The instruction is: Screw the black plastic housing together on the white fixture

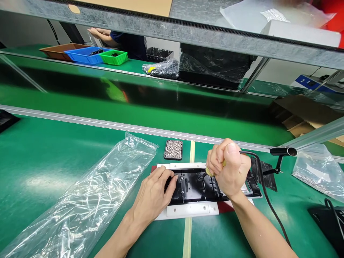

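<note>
While the right hand [228, 168] grips the corded tool [209, 172], keep the black panel [192, 186] seated between the white fixture's [192, 210] long edges, the left hand [156, 190] at its left end, fingers narrowed, any hold unclear.

A long black plastic housing [192, 185], hollow side up with posts and ribs showing, lies crosswise in a white fixture [188, 210]; a yellow-handled corded tool [209, 172] slants tip-down over its interior.
</note>
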The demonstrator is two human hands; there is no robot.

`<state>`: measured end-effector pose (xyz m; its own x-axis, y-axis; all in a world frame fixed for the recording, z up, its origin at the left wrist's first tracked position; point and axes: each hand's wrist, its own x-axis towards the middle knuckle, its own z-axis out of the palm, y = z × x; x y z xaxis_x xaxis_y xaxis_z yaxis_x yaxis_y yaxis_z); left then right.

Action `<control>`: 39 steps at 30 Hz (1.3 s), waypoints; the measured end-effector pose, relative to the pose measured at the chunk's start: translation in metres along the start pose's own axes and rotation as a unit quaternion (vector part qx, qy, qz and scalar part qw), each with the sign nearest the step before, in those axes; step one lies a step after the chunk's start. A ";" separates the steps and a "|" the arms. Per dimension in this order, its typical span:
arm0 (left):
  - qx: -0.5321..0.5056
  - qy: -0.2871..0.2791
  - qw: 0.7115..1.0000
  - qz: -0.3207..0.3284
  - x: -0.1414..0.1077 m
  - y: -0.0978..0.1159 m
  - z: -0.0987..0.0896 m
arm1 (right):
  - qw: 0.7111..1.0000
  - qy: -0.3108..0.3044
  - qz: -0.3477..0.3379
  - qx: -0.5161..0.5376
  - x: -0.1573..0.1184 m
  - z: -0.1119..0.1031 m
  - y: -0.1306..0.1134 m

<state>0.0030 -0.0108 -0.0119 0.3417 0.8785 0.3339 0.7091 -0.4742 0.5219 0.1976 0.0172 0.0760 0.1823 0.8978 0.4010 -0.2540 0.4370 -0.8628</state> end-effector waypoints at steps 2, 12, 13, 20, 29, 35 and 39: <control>-0.003 -0.001 1.000 0.001 0.000 0.000 0.000 | 1.000 0.000 0.001 0.002 0.000 0.000 0.000; -0.007 -0.001 1.000 0.005 0.000 0.001 -0.001 | 1.000 -0.003 -0.004 0.001 0.001 0.000 0.000; -0.006 -0.001 1.000 0.004 0.000 0.001 -0.001 | 1.000 -0.002 -0.003 -0.001 0.001 0.000 0.000; -0.004 0.000 1.000 0.002 0.000 0.001 -0.001 | 1.000 -0.001 -0.008 -0.005 0.000 -0.001 0.000; 0.000 0.000 1.000 0.003 0.000 0.000 0.001 | 1.000 -0.001 -0.009 -0.015 0.000 -0.001 0.001; -0.008 -0.007 1.000 -0.003 -0.001 -0.001 0.001 | 1.000 -0.001 -0.011 -0.018 0.001 -0.001 0.001; -0.009 -0.009 1.000 -0.001 -0.001 -0.001 0.001 | 1.000 -0.002 -0.012 -0.020 0.001 -0.002 0.001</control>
<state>0.0028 -0.0112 -0.0134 0.3507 0.8806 0.3186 0.6986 -0.4726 0.5373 0.1994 0.0184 0.0743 0.1845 0.8874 0.4225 -0.2115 0.4556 -0.8647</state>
